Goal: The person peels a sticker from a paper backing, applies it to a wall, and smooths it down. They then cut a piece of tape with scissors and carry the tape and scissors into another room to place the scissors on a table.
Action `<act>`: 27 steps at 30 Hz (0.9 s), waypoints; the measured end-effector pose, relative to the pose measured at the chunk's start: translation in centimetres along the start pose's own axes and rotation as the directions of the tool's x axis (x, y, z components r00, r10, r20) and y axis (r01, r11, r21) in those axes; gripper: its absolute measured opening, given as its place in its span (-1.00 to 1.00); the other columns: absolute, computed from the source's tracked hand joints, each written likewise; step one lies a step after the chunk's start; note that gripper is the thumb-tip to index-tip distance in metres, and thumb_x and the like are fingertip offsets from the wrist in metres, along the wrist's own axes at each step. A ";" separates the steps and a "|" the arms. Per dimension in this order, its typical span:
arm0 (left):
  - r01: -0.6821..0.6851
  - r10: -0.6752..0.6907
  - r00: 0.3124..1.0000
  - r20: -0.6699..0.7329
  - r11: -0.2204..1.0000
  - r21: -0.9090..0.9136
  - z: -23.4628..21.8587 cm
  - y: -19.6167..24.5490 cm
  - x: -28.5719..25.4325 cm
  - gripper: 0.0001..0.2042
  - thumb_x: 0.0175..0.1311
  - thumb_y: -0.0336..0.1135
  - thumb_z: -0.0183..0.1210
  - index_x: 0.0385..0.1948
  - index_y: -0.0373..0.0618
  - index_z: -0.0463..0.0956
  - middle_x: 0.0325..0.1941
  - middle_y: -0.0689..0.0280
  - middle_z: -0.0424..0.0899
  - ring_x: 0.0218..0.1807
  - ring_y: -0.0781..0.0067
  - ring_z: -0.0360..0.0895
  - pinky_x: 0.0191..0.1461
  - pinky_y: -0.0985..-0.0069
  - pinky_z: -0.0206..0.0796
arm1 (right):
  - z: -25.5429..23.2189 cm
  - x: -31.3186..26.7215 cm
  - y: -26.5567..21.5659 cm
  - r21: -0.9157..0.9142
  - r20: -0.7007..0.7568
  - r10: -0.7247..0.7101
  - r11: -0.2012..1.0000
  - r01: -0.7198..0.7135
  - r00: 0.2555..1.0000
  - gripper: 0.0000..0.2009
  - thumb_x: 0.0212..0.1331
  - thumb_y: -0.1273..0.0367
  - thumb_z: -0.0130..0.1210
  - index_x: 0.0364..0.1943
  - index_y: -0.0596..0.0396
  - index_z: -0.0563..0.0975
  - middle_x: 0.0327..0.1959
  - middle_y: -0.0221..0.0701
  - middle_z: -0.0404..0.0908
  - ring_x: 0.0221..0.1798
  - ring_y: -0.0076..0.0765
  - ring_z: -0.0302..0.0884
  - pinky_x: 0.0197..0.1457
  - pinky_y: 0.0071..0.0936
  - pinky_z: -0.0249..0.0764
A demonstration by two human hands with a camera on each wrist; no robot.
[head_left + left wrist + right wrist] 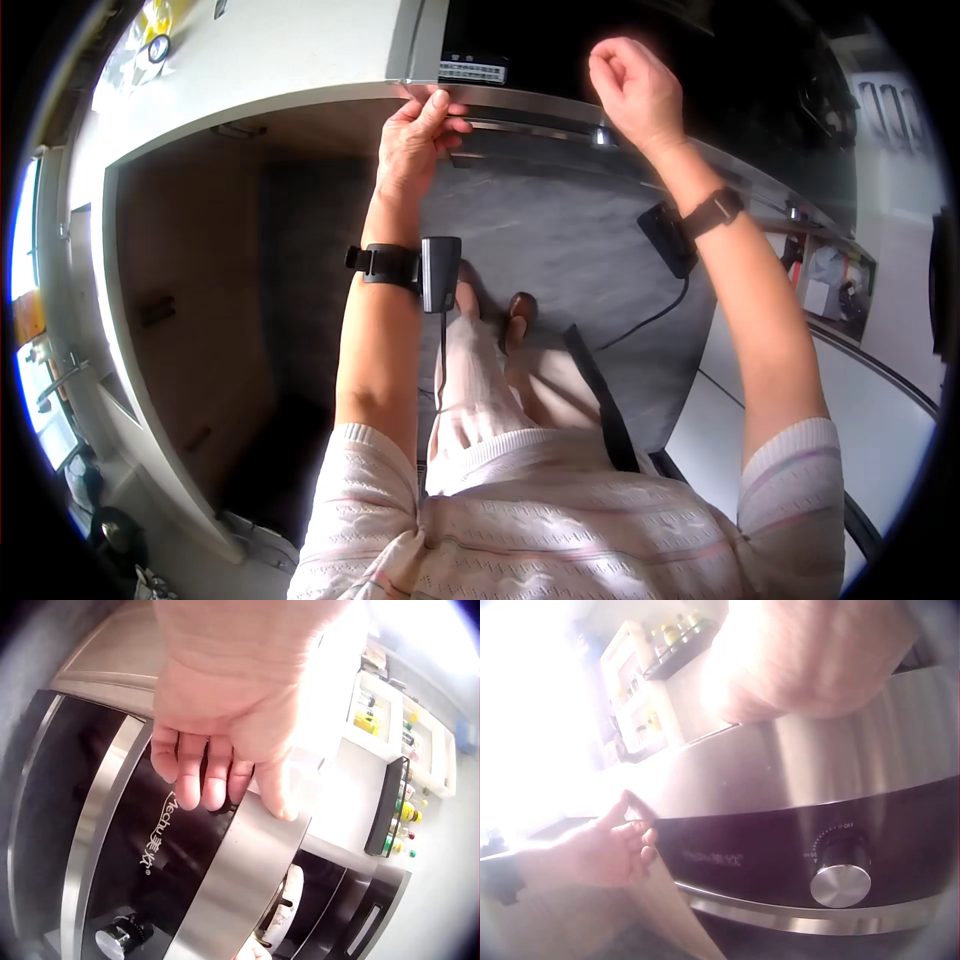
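My left hand (408, 150) is at the front left corner of the stove. In the left wrist view its thumb rests on the steel front rim (232, 862), and its loosely bent fingers (215, 791) lie against the black front panel (176, 847). My right hand (638, 92) is held over the black stovetop (540, 45), its fingers curled into a loose fist; no object shows in it. In the right wrist view the heel of the right hand (795, 660) overlaps the steel rim, and its fingers are hidden.
A control knob (840, 885) projects from the panel. Left of the stove stand a white counter (290, 60) and an open cabinet space (190, 300). A shelf (390, 806) with bottles is behind. At right is an open drawer (835, 290).
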State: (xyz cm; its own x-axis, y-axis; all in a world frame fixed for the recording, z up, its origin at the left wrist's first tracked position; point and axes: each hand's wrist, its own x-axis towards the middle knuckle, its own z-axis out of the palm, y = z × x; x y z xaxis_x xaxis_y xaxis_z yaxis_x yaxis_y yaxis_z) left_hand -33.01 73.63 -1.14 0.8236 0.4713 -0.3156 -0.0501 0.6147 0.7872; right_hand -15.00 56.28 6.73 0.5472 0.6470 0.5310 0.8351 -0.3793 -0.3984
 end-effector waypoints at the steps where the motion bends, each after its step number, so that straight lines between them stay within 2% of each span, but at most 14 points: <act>1: -0.059 0.059 0.998 -0.015 0.998 -0.019 -0.1 -0.4 0.4 -0.73 0.14 -0.17 0.23 -0.30 -0.20 0.52 -0.35 0.28 0.64 -0.41 0.52 0.57 -0.32 0.61 0.37 | 0.0 0.0 0.1 0.004 -0.009 0.010 1.000 -0.010 1.000 -0.95 0.00 0.37 0.11 -0.52 -0.10 0.47 -0.66 -0.56 0.42 -0.56 -0.38 0.45 -0.52 -0.46 0.39; 2: -0.118 0.117 0.993 -0.031 0.992 -0.037 -0.3 -0.8 0.9 -0.73 0.12 -0.19 0.25 -0.33 -0.23 0.52 -0.36 0.24 0.64 -0.41 0.49 0.58 -0.31 0.59 0.38 | 0.1 0.0 0.2 -0.011 -0.015 -0.007 1.000 0.007 1.000 -0.95 -0.01 0.37 0.11 -0.52 -0.10 0.47 -0.66 -0.57 0.42 -0.56 -0.38 0.45 -0.52 -0.46 0.39; 3: -0.112 0.111 0.993 -0.028 0.993 -0.028 -0.5 -0.9 1.2 -0.73 0.12 -0.19 0.25 -0.33 -0.23 0.52 -0.36 0.24 0.64 -0.41 0.49 0.58 -0.31 0.59 0.38 | 0.2 -0.1 0.4 -0.026 -0.017 -0.024 0.999 0.023 1.000 -0.95 -0.01 0.37 0.11 -0.52 -0.11 0.47 -0.66 -0.58 0.42 -0.56 -0.38 0.45 -0.53 -0.46 0.40; 5: -0.231 0.231 0.973 -0.005 0.972 0.049 -1.2 -1.2 1.6 -0.72 0.10 -0.22 0.27 -0.35 -0.28 0.51 -0.39 0.17 0.63 -0.40 0.42 0.59 -0.30 0.55 0.40 | 0.4 -0.2 0.6 -0.019 -0.018 -0.019 1.000 0.019 1.000 -0.95 -0.02 0.37 0.10 -0.51 -0.11 0.46 -0.67 -0.58 0.42 -0.56 -0.38 0.45 -0.53 -0.46 0.40; 9: -0.309 0.309 0.951 0.017 0.944 0.116 -2.0 -1.9 2.4 -0.70 0.05 -0.19 0.30 -0.42 -0.30 0.54 -0.42 0.14 0.64 -0.41 0.38 0.60 -0.28 0.54 0.41 | -0.2 -0.3 0.0 -0.024 -0.026 -0.021 1.000 0.020 0.999 -0.95 -0.01 0.36 0.10 -0.51 -0.11 0.46 -0.66 -0.57 0.43 -0.55 -0.37 0.46 -0.51 -0.45 0.42; 10: -0.306 0.306 0.952 0.015 0.945 0.116 -2.3 -1.9 2.4 -0.70 0.05 -0.19 0.30 -0.42 -0.30 0.54 -0.42 0.14 0.64 -0.41 0.38 0.60 -0.28 0.54 0.41 | -0.6 -0.2 -0.5 0.000 -0.040 -0.068 0.998 0.068 0.997 -0.95 -0.03 0.40 0.09 -0.51 -0.03 0.44 -0.62 -0.43 0.44 -0.51 -0.22 0.47 -0.47 -0.36 0.41; 11: -0.328 0.325 0.944 0.052 0.923 0.201 -2.8 -1.8 2.6 -0.68 0.08 -0.14 0.27 -0.39 -0.27 0.55 -0.40 0.18 0.64 -0.39 0.38 0.61 -0.24 0.52 0.41 | -0.7 -0.2 -0.7 0.022 -0.056 -0.117 0.993 0.118 0.992 -0.94 -0.04 0.44 0.07 -0.52 0.05 0.42 -0.58 -0.29 0.45 -0.48 -0.08 0.47 -0.43 -0.27 0.40; 12: -0.353 0.341 0.935 0.091 0.891 0.284 -2.9 -1.7 2.6 -0.66 0.10 -0.09 0.23 -0.36 -0.24 0.56 -0.39 0.22 0.64 -0.36 0.38 0.61 -0.21 0.50 0.42 | -0.6 -0.2 -0.7 0.013 -0.050 -0.113 0.993 0.114 0.992 -0.94 -0.05 0.44 0.07 -0.53 0.05 0.42 -0.57 -0.30 0.45 -0.47 -0.08 0.47 -0.43 -0.27 0.40; 19: -0.340 0.369 0.927 0.062 0.760 0.554 -3.4 -0.8 2.3 -0.67 0.07 -0.11 0.28 -0.42 -0.27 0.60 -0.46 0.25 0.65 -0.40 0.49 0.59 -0.27 0.60 0.37 | -0.2 -0.4 -0.3 0.019 -0.056 -0.110 0.994 0.111 0.992 -0.94 -0.06 0.45 0.08 -0.52 0.02 0.42 -0.58 -0.32 0.44 -0.51 -0.12 0.45 -0.46 -0.29 0.39; 21: -0.255 0.365 0.931 -0.023 0.695 0.673 -3.3 -0.6 2.0 -0.64 -0.03 -0.08 0.35 -0.45 -0.28 0.61 -0.55 0.31 0.63 -0.47 0.60 0.54 -0.32 0.66 0.33 | 0.4 -0.5 0.2 -0.062 -0.023 -0.020 0.998 0.019 1.000 -0.95 -0.01 0.35 0.09 -0.51 -0.11 0.46 -0.63 -0.56 0.45 -0.53 -0.35 0.48 -0.49 -0.43 0.44; 22: -0.223 0.395 0.918 -0.036 0.589 0.776 -3.3 -0.6 1.5 -0.66 -0.02 -0.09 0.34 -0.42 -0.22 0.64 -0.56 0.33 0.62 -0.48 0.63 0.51 -0.30 0.67 0.34 | 0.5 -0.5 0.1 -0.060 -0.027 -0.022 0.998 0.020 0.999 -0.95 -0.01 0.35 0.09 -0.51 -0.11 0.46 -0.63 -0.56 0.45 -0.53 -0.35 0.48 -0.49 -0.43 0.44; 25: -0.166 0.314 0.948 -0.056 0.638 0.752 -3.3 -0.2 0.7 -0.67 -0.02 -0.10 0.34 -0.38 -0.21 0.64 -0.56 0.34 0.62 -0.46 0.62 0.51 -0.29 0.67 0.36 | 0.4 -0.4 0.4 -0.032 -0.026 -0.012 0.999 0.011 1.000 -0.95 0.00 0.34 0.08 -0.51 -0.11 0.46 -0.61 -0.55 0.48 -0.50 -0.34 0.49 -0.48 -0.42 0.44; 26: -0.211 0.321 0.946 -0.034 0.696 0.686 -3.4 -0.3 0.5 -0.68 -0.01 -0.10 0.33 -0.43 -0.23 0.63 -0.57 0.34 0.61 -0.46 0.61 0.51 -0.30 0.67 0.36 | 0.5 -0.4 0.5 -0.041 -0.019 -0.013 0.999 0.013 1.000 -0.95 0.00 0.33 0.08 -0.51 -0.10 0.46 -0.60 -0.55 0.48 -0.50 -0.33 0.49 -0.48 -0.42 0.45; 27: -0.211 0.321 0.947 -0.034 0.695 0.687 -3.1 -0.1 0.6 -0.68 -0.01 -0.10 0.33 -0.43 -0.23 0.63 -0.57 0.34 0.61 -0.46 0.61 0.51 -0.30 0.67 0.36 | 0.6 -0.4 0.4 -0.048 -0.013 -0.017 0.999 0.016 1.000 -0.95 0.01 0.33 0.08 -0.51 -0.10 0.46 -0.59 -0.55 0.49 -0.49 -0.33 0.50 -0.48 -0.42 0.45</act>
State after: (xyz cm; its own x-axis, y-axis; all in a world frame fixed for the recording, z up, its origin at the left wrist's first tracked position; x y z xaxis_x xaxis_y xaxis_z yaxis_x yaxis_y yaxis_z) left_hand -34.28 75.78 -3.03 0.7442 0.6648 -0.0644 0.1800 -0.1068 0.9778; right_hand -14.90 56.26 5.96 0.5340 0.6448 0.5468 0.8454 -0.4004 -0.3534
